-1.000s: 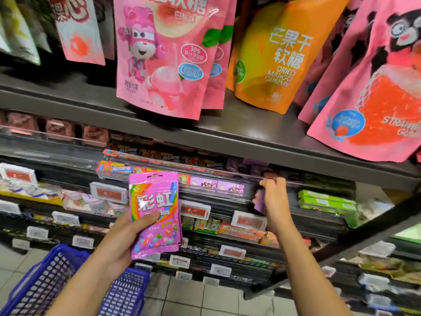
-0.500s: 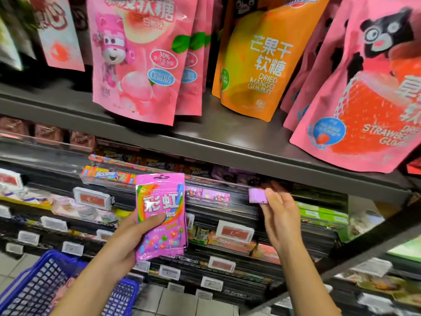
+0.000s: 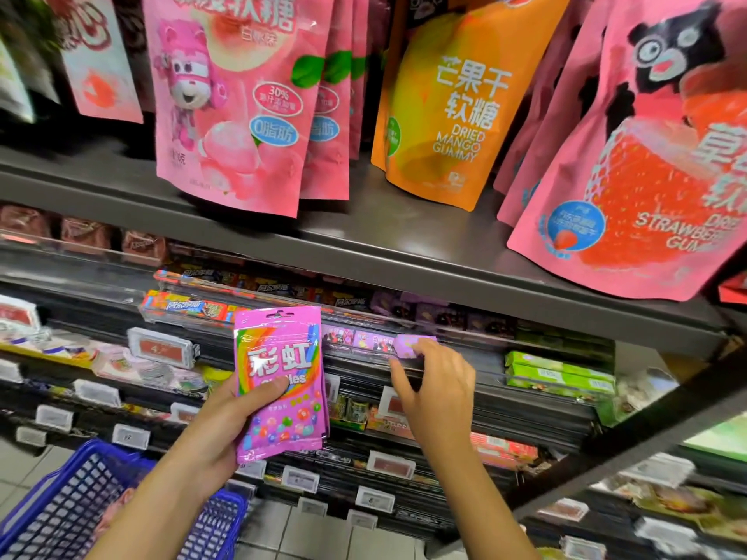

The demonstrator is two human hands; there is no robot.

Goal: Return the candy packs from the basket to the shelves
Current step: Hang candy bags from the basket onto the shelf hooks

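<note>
At frame centre, a small purple pack (image 3: 412, 343) was being pinched onto the shelf (image 3: 404, 252) row by the right hand (image 3: 438, 381); the pink candy pack (image 3: 281, 381), gripped by the left hand (image 3: 220, 430), would likely be placed next.

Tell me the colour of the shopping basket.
Blue basket, clearest at lower left of the head view.
</note>
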